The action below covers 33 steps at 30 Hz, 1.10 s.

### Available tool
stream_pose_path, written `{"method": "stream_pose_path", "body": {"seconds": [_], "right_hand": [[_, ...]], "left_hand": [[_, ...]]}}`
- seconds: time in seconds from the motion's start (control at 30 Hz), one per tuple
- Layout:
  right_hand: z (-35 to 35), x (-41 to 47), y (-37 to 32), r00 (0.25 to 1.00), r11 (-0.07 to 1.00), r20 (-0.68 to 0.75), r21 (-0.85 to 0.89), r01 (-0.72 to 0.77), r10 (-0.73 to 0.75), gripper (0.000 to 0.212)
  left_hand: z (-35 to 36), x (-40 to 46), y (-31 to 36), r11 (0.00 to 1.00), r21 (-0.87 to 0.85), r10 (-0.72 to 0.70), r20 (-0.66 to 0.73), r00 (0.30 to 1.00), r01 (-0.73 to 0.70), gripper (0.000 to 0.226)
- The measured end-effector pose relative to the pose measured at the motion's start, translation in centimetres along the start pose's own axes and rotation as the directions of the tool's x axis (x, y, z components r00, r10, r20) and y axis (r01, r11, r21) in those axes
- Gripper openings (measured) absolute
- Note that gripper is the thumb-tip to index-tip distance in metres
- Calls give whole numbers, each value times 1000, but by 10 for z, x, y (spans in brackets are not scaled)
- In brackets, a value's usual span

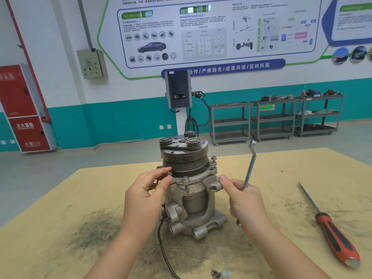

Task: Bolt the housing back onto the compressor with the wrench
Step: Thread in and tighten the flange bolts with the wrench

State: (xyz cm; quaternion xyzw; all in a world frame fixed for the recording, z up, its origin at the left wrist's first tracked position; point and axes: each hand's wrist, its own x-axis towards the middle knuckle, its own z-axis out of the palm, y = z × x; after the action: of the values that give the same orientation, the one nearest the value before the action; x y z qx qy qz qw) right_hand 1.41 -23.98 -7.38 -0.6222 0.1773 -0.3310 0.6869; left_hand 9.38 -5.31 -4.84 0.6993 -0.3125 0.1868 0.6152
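A grey metal compressor [193,200] stands upright on the wooden table [60,228], its grooved pulley and clutch plate on top. The housing [192,182] sits around its upper body, with bolts [185,180] standing up along the flange; two more bolts [213,161] rise at the right rim. My left hand [146,196] touches the housing's left rim with curled fingertips, seemingly pinching a bolt there. My right hand [244,200] grips the silver offset wrench [249,164], which points up, while its thumb presses the housing's right lug.
A red-and-black handled screwdriver [332,228] lies on the table at the right. A black cable [163,242] runs from the compressor toward me. Small metal parts [218,273] lie at the near edge. Dark grime stains the table left of the compressor.
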Motion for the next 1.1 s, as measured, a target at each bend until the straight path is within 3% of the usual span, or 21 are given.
{"method": "stream_pose_path", "body": {"seconds": [0.1,0.2,0.27,0.43,0.5,0.6,0.7,0.93,1.1], "right_hand": [[0,-1,0,999,1000,-24,-19,22,-23,25],[0,0,2,999,999,-25,-24,28,-29,27],[0,1,3,999,999,-24,-30,35,-36,27],[1,2,4,998,997,-32,-46,60,-61,25],[1,2,3,998,997,-29,-49,60,-61,23],[1,2,2,998,998,-21,-36,53,-54,22],[1,1,2,998,997,-17,-31,68,-68,23],[1,2,5,998,998,-1,-12,69,-69,24],[1,3,6,998,998,-1,-1,63,-63,25]], "left_hand": [[9,-15,-5,995,-73,-68,-96,993,61,43],[15,-27,-10,963,-202,-222,-235,946,175,49],[17,-30,-14,938,-239,-302,-208,930,251,59],[25,-36,-10,947,-129,-303,-66,951,293,90],[25,-34,-3,967,-69,-250,-104,963,243,76],[22,-30,10,990,143,18,-196,980,11,39],[31,-29,20,917,365,231,-158,960,-161,33],[44,-22,25,888,450,195,-187,963,-93,19],[41,-17,30,936,346,120,-163,979,-58,16]]}}
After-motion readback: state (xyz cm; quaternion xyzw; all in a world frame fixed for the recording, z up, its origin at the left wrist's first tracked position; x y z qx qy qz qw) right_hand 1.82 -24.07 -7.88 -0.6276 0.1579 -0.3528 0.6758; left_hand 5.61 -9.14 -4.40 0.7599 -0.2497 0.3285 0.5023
